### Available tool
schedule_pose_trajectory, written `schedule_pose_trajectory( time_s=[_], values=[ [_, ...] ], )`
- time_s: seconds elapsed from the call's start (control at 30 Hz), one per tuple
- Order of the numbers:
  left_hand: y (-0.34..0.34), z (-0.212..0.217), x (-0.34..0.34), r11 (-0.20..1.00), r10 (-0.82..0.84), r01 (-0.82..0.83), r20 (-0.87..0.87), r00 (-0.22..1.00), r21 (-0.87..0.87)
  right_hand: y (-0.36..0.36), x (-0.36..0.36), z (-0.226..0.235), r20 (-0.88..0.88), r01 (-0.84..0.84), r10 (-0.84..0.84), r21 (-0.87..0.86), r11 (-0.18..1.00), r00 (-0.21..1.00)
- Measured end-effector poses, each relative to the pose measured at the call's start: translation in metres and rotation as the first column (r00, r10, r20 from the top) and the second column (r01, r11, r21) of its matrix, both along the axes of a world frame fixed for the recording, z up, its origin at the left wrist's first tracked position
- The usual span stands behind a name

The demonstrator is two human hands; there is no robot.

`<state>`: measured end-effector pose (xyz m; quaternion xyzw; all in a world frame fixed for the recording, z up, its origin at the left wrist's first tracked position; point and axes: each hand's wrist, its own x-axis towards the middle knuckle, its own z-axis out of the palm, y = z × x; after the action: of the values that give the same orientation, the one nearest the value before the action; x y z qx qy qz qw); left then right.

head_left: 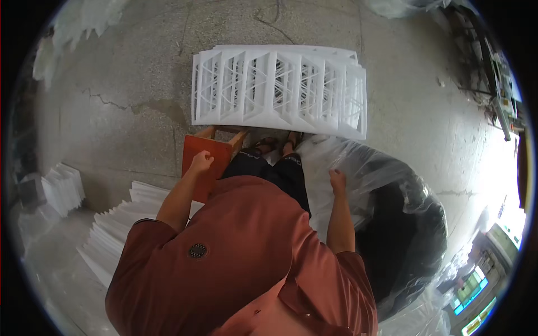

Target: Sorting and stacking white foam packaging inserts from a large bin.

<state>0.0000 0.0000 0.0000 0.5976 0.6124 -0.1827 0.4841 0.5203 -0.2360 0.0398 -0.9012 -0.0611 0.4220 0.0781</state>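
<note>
My left hand (202, 162) is closed in a loose fist over an orange-red seat board (196, 165) of a wooden stool, and nothing shows in its fingers. At my other side, my right hand (338, 180) hangs with fingers curled beside a sheet of clear plastic film (358, 157); I see nothing held in it. In front of my feet lies a stack of white flat sheets (274, 89) with slanted cut-out openings, their edges slightly out of line. Both hands are apart from that stack.
A big clear plastic bag with a dark inside (400, 241) stands close at my right. White sheets (120, 224) are piled at my left, with another bundle (63, 189) farther out. Cluttered shelving (493, 84) lines the far right. The concrete floor (140, 73) has cracks.
</note>
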Motion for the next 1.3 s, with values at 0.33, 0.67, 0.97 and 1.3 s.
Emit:
schedule_pose_trajectory(
  time_s=[0.33, 0.67, 0.97, 1.3],
  values=[
    [-0.025, 0.044, 0.064, 0.98, 0.143, -0.154, 0.089, 0.986, 0.125, 0.063, 0.007, -0.007, -0.093, -0.257, 0.282, 0.219, 0.941, 0.955],
    [-0.047, 0.056, 0.063, 0.937, 0.315, -0.334, 0.167, 0.934, 0.103, 0.074, 0.019, -0.025, -0.094, -0.526, 0.529, 0.06, 0.849, 0.843],
    [-0.06, 0.012, 0.029, 0.88, 0.472, -0.474, 0.079, 0.878, 0.015, 0.152, -0.01, 0.005, 0.002, -0.646, 0.65, 0.117, 0.754, 0.76],
    [-0.105, -0.023, 0.006, 0.773, 0.616, -0.63, 0.152, 0.773, 0.075, 0.21, -0.013, 0.014, 0.057, -0.689, 0.692, 0.185, 0.701, 0.719]
  ],
)
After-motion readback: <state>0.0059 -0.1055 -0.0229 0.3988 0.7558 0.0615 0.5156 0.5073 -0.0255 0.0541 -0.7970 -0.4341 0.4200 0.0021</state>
